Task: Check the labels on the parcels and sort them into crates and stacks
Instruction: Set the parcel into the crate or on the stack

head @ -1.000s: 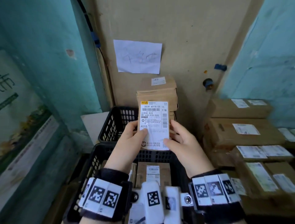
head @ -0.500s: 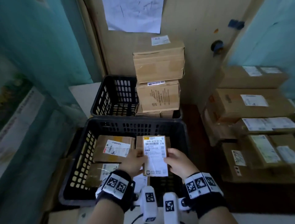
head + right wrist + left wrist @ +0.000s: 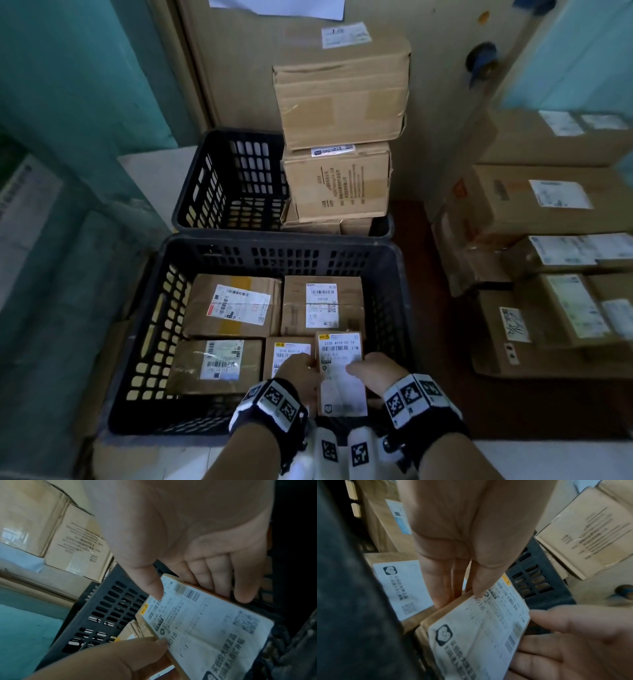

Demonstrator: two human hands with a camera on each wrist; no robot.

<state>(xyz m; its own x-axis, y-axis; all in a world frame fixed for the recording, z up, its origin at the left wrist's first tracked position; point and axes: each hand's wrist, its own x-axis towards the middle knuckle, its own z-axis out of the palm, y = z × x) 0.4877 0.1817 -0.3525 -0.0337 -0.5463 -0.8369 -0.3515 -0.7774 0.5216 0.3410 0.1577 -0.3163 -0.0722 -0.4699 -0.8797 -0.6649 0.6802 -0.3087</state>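
Both hands on the small brown cardboard parcel with the white label (image 3: pixel 340 371) — left hand (image 3: pixel 297 375) pinching its left edge, right hand (image 3: pixel 371 371) clasping the right, each grip closed on it — low inside the near black slotted plastic crate (image 3: pixel 164 329), beside four labelled boxes.

There are two black crates (image 3: pixel 219 342), one near and one far (image 3: pixel 226 178). The near crate has four parcels (image 3: pixel 236 305) lying in it, and a fifth parcel (image 3: pixel 340 373) is held above by two hands. Two big boxes (image 3: pixel 342 89) stand stacked in the far crate.
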